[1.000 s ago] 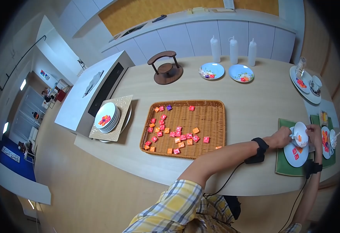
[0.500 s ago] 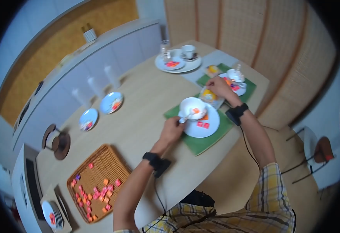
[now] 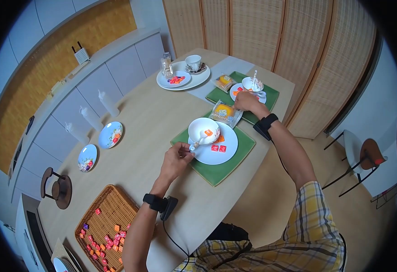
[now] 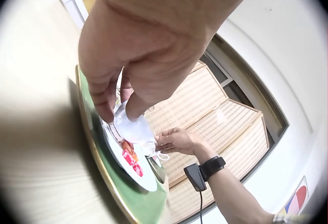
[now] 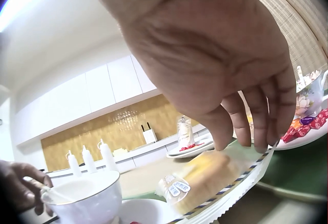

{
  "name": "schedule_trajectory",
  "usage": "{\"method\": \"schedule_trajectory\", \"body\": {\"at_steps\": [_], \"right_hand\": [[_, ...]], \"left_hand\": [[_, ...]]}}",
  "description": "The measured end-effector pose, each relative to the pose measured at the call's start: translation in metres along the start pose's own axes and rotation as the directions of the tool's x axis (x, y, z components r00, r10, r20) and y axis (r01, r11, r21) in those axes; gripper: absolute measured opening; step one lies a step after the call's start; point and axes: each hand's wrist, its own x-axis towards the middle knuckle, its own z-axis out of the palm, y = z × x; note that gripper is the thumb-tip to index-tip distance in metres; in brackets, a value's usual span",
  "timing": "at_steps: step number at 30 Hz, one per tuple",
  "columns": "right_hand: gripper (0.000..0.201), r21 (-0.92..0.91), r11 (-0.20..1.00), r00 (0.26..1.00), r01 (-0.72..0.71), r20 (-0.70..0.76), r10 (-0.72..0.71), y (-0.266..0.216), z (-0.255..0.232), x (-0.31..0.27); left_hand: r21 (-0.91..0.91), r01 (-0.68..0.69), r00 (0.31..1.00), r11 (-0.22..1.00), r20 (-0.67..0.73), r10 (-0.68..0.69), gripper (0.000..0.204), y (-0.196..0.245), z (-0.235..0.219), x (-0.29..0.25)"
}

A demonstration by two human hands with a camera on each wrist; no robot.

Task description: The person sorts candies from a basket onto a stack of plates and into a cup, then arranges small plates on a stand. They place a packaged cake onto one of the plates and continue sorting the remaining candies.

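On a green placemat (image 3: 214, 174) a white plate (image 3: 228, 156) holds a white bowl (image 3: 197, 128), red squares (image 3: 222, 148) and an orange one. My left hand (image 3: 175, 161) pinches the handle of a white spoon (image 3: 202, 137) resting in the bowl at its near left side; the left wrist view partly hides those fingertips (image 4: 106, 113). Beyond the plate lies a wrapped yellow cake (image 3: 225, 112). My right hand (image 3: 251, 103) holds the wrapper's right edge; in the right wrist view the thumb and fingers meet at that edge, beside the cake (image 5: 202, 180).
A second green placemat (image 3: 273, 93) with a plate, cup and another wrapped cake lies farther right. Behind stands an oval platter (image 3: 200, 83) with a cup. To the left are two blue plates (image 3: 111, 135), squeeze bottles (image 3: 108, 104), a wooden stand (image 3: 62, 190) and a wicker basket (image 3: 110, 201).
The head view has swung right. My right hand has left the bowl and taken hold of the cake's wrapper. My left hand stays at the bowl's near left side.
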Motion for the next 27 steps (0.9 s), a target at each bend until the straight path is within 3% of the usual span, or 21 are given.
{"method": "schedule_trajectory", "body": {"at_steps": [14, 19, 27], "right_hand": [[0.044, 0.06, 0.996, 0.992, -0.073, 0.105, 0.066, -0.001, 0.0, 0.004], [0.038, 0.217, 0.962, 0.973, -0.167, 0.194, 0.125, -0.002, -0.001, 0.001], [0.042, 0.238, 0.963, 0.982, -0.126, 0.167, 0.087, 0.001, 0.002, 0.003]], "left_hand": [[-0.035, 0.038, 0.999, 0.999, 0.0, -0.038, 0.023, -0.008, -0.011, -0.009], [-0.061, 0.051, 0.999, 0.997, 0.021, -0.049, 0.022, -0.014, -0.013, -0.01], [-0.07, 0.067, 0.997, 0.995, 0.035, -0.064, 0.022, -0.017, -0.013, -0.012]]}}
